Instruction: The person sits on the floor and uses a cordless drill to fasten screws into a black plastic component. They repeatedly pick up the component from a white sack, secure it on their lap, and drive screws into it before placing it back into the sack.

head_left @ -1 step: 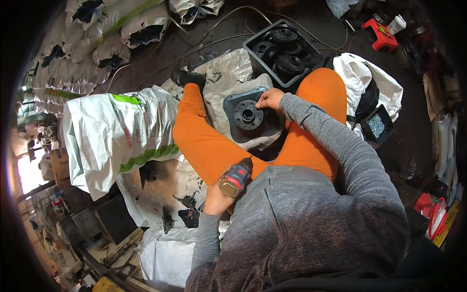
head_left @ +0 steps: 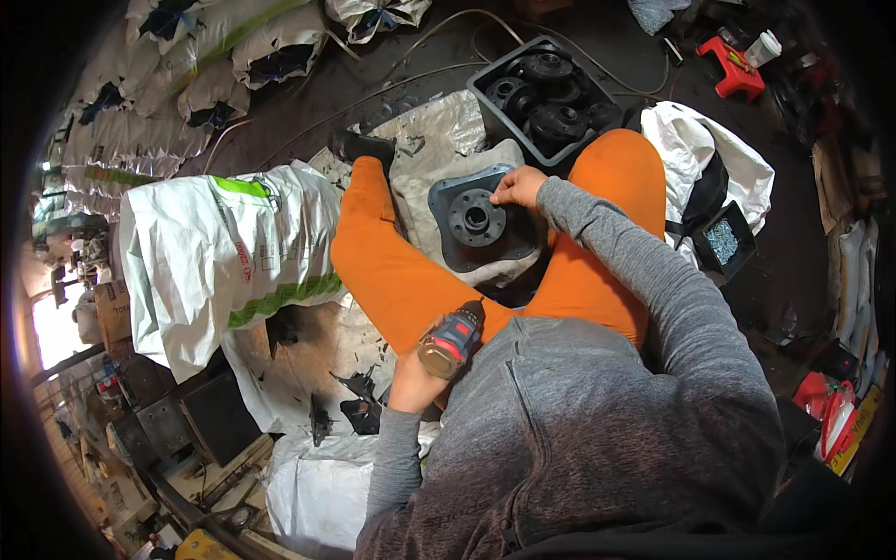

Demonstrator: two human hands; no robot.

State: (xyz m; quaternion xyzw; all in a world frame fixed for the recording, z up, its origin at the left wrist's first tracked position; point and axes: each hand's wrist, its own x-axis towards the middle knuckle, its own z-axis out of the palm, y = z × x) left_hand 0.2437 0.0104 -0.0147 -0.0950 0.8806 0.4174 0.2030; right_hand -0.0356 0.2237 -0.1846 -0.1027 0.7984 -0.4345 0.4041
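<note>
My left hand [head_left: 413, 385] grips a cordless drill [head_left: 452, 342] near my lap, its bit pointing up and ahead between my thighs. Between my legs, a round black flange [head_left: 464, 224] with a ring of holes and a central collar sits on a dark squarish plate [head_left: 509, 245] with rounded corners. Below that plate is a beige cloth [head_left: 411, 194]. At the flange's upper right edge my right hand [head_left: 520, 187] has thumb and fingers pinched together. Whatever is between those fingertips is too small to make out.
A grey bin [head_left: 530, 154] of black round parts stands beyond my right knee. To the right are a white sack [head_left: 674, 140], a black box of small screws [head_left: 721, 241] and a red stool [head_left: 730, 70]. A white sack [head_left: 201, 261] lies left; hoses [head_left: 425, 77] cross the floor.
</note>
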